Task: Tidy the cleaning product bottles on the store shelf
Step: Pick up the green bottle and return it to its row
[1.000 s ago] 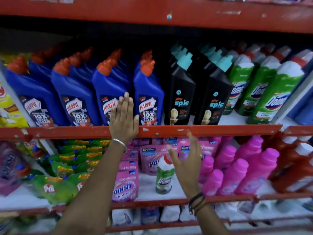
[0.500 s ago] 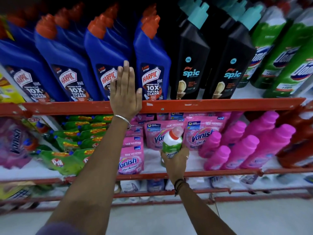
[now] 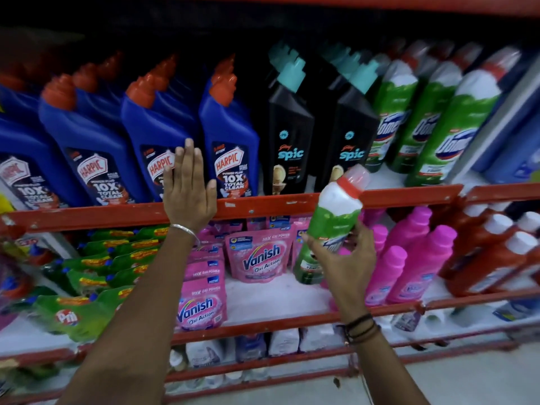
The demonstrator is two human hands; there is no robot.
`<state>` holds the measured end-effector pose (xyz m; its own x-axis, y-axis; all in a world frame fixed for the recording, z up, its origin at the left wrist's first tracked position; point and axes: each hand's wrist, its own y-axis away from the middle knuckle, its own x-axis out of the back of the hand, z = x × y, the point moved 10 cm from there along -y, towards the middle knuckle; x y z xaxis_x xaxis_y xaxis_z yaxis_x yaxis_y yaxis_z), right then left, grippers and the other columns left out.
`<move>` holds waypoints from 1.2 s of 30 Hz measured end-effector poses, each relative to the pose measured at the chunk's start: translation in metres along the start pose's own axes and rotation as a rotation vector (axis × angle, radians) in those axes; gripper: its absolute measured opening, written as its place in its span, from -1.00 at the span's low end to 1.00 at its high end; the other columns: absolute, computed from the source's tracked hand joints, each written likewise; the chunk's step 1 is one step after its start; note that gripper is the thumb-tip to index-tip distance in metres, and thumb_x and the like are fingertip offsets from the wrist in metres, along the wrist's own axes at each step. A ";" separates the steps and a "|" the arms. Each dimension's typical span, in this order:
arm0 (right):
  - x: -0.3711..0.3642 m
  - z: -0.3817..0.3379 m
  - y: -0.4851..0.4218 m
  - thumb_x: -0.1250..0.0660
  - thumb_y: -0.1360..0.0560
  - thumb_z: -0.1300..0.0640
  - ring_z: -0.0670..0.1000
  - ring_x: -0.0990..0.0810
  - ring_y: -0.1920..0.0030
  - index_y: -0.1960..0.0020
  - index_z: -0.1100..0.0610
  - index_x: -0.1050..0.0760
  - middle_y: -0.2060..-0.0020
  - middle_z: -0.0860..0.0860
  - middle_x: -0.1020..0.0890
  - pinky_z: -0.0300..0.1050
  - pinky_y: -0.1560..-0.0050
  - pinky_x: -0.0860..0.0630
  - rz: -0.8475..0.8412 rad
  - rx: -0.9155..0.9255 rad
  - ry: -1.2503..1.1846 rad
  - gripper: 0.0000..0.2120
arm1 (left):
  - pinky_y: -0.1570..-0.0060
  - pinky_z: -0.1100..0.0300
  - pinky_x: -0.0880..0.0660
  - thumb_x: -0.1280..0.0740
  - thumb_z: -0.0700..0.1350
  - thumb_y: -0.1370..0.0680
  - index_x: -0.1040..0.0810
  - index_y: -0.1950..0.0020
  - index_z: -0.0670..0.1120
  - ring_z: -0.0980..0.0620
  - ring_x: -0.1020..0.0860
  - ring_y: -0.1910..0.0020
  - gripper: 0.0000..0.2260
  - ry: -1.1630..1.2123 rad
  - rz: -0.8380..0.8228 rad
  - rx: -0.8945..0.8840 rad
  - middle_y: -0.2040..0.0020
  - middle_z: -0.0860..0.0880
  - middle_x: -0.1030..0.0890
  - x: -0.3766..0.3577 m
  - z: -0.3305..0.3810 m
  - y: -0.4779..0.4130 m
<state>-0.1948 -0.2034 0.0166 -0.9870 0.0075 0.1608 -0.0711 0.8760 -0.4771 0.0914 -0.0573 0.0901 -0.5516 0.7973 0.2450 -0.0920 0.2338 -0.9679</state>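
Observation:
My right hand (image 3: 346,258) grips a green Domex bottle (image 3: 336,217) with a white shoulder and red cap, tilted to the right in front of the upper shelf's red rail (image 3: 263,206). My left hand (image 3: 188,188) lies flat with fingers straight against that rail and a blue Harpic bottle (image 3: 155,147). More blue Harpic bottles (image 3: 230,141) stand in rows on the upper shelf, then black Spic bottles (image 3: 289,133), then green Domex bottles (image 3: 450,130) at the right.
On the lower shelf are green Pril pouches (image 3: 76,314), pink Vanish pouches (image 3: 260,252), pink bottles (image 3: 420,258) and red bottles with white caps (image 3: 491,252). A white patch of shelf (image 3: 271,299) lies bare in front of the pouches. More products sit below.
My right hand has lifted the Domex bottle from the lower shelf up to the level of the upper rail and tilted it right. My left hand stays on the rail.

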 end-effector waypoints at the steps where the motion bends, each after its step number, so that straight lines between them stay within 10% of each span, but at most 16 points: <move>1: 0.013 -0.014 -0.014 -0.52 -0.11 -0.33 0.03 -0.57 -0.03 -0.19 -0.01 -0.44 -0.03 -0.06 -0.56 0.04 0.04 -0.58 0.051 0.043 -0.013 -0.24 | -0.51 0.07 0.18 -0.05 -0.04 -0.64 -0.12 -0.52 -0.29 0.02 0.10 -0.57 -0.48 0.002 -0.004 0.001 -0.46 -0.28 -0.30 0.001 0.001 -0.001; 7: 0.075 -0.076 -0.095 -0.51 -0.18 -0.32 0.09 -0.59 -0.03 -0.17 0.13 -0.51 -0.03 0.07 -0.62 -0.01 -0.06 -0.53 0.278 0.229 0.038 -0.26 | -0.51 0.05 0.19 0.01 -0.01 -0.65 0.03 -0.58 -0.20 0.01 0.10 -0.57 -0.46 0.003 -0.015 -0.011 -0.60 -0.03 0.09 0.001 0.003 -0.001; 11: 0.088 -0.095 -0.139 -0.52 -0.21 -0.28 0.02 -0.54 -0.12 -0.26 0.16 -0.47 -0.14 0.08 -0.60 -0.25 -0.08 -0.38 0.328 0.236 0.081 -0.22 | -0.52 0.06 0.17 -0.04 -0.04 -0.62 0.02 -0.58 -0.21 0.00 0.07 -0.57 -0.43 0.013 0.010 -0.012 -0.60 -0.03 0.07 0.003 0.004 -0.003; 36: 0.038 -0.031 -0.198 -0.40 -0.32 -0.33 0.20 -0.45 -0.26 -0.37 0.24 -0.33 -0.24 0.19 -0.49 0.13 -0.16 -0.46 0.179 0.131 0.318 -0.15 | -0.52 0.06 0.20 0.02 0.00 -0.64 0.04 -0.59 -0.18 -0.03 0.04 -0.57 -0.45 -0.018 0.003 -0.006 -0.60 -0.07 0.03 -0.005 0.000 -0.002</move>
<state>-0.2137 -0.3617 0.1434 -0.8926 0.3224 0.3151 0.0605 0.7784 -0.6249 0.0942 -0.0613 0.0905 -0.5664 0.7882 0.2408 -0.0852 0.2346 -0.9683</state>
